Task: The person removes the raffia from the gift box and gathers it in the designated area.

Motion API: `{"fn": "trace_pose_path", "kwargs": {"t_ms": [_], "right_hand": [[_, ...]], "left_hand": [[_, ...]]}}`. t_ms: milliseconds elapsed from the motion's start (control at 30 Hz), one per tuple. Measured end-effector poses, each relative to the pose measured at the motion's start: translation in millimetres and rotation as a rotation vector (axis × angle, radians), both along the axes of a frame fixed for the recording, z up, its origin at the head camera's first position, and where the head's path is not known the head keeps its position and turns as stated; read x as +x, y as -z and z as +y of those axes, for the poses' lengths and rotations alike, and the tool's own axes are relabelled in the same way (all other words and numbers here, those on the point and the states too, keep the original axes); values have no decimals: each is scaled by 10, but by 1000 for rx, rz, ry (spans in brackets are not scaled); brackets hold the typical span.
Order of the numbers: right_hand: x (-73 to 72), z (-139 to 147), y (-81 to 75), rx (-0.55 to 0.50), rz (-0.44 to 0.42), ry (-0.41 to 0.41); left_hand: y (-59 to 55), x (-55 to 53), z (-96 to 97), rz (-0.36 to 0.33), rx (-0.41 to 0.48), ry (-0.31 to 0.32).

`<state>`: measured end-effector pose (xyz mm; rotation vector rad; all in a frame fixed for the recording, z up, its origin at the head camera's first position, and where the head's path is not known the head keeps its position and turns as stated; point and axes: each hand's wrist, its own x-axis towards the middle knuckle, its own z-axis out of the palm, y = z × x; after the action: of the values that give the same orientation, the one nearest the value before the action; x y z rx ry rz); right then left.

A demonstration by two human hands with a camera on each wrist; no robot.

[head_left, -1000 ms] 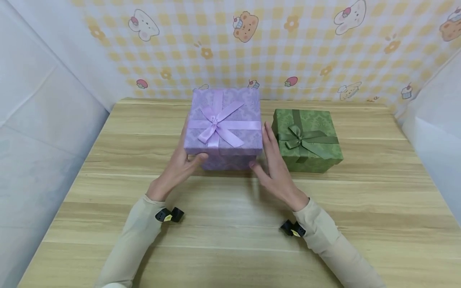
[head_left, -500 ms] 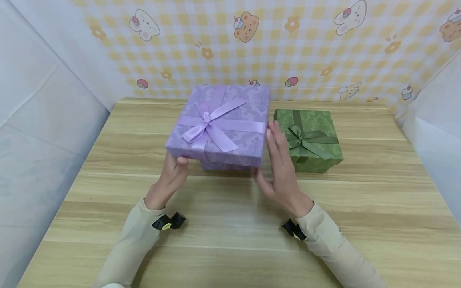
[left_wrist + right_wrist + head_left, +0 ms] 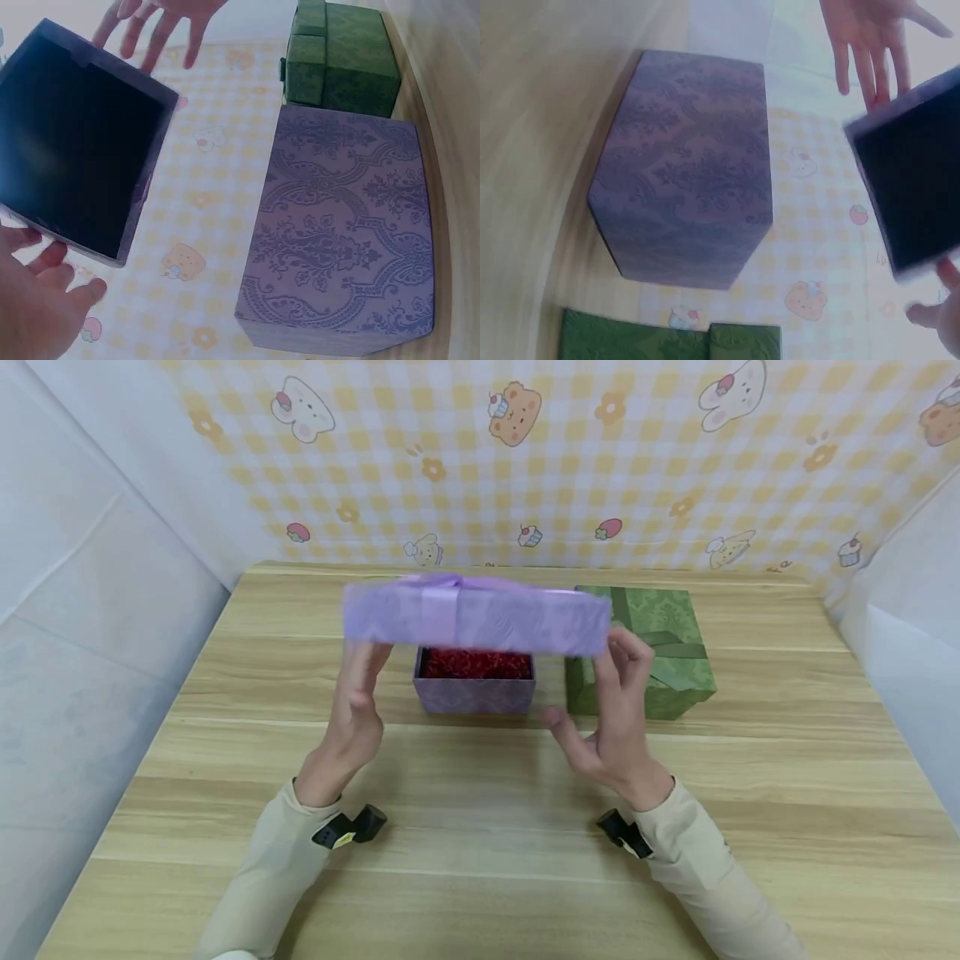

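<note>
Raised above the table, the purple gift box lid (image 3: 517,622) is tipped so that its ribboned front side faces me. Its dark hollow underside shows in both wrist views. My left hand (image 3: 341,735) supports the lid's left edge with extended fingers, its thumb apart from it. At the opposite edge, my right hand (image 3: 622,743) touches the lid with its fingers, thumb away too. Between and beyond my hands stands the purple box base (image 3: 476,697), uncovered, with red shredded filling (image 3: 480,665) inside. The lid hides the base's rear part.
A green gift box (image 3: 675,685) with a green ribbon stands just right of the purple base, partly behind my right hand. Wood-grain tabletop (image 3: 480,827) stretches toward me. A yellow checked cloth (image 3: 450,460) hangs along the back edge.
The purple lid has come up off its base and tilted, its top turning away from me. Both hands have spread wider with it. The red filling has come into view.
</note>
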<state>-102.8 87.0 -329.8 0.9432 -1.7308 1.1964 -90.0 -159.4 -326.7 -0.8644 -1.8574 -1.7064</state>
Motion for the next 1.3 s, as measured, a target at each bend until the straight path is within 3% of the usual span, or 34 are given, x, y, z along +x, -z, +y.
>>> {"fn": "trace_pose_path", "kwargs": {"t_ms": [200,267,367,433,500,600,867,1067,1300], "right_hand": [[-21,69,21,86,-87,-25],[-18,110,35,119,-176,-85],[4,171,52,145,-375,-199],[24,204,57,160,-495,-235],[25,220,49,169,-557,-227],[19,242,37,192,-594,-180],[-5,241,68,257,-669,-203],[-17,241,89,273,-702,-220],[-30,255,95,221,-766,-345]], "left_hand": [[-43,5,14,-58,-62,-52],[-29,19,13,-92,-127,-71],[-5,29,18,-128,-268,-113],[1,26,26,-130,-360,-148],[-2,19,27,-126,-406,-175],[-4,21,28,-121,-408,-179],[-6,32,47,-172,-433,-240],[-9,33,48,-232,-360,-194],[7,46,49,-231,-352,-182]]}}
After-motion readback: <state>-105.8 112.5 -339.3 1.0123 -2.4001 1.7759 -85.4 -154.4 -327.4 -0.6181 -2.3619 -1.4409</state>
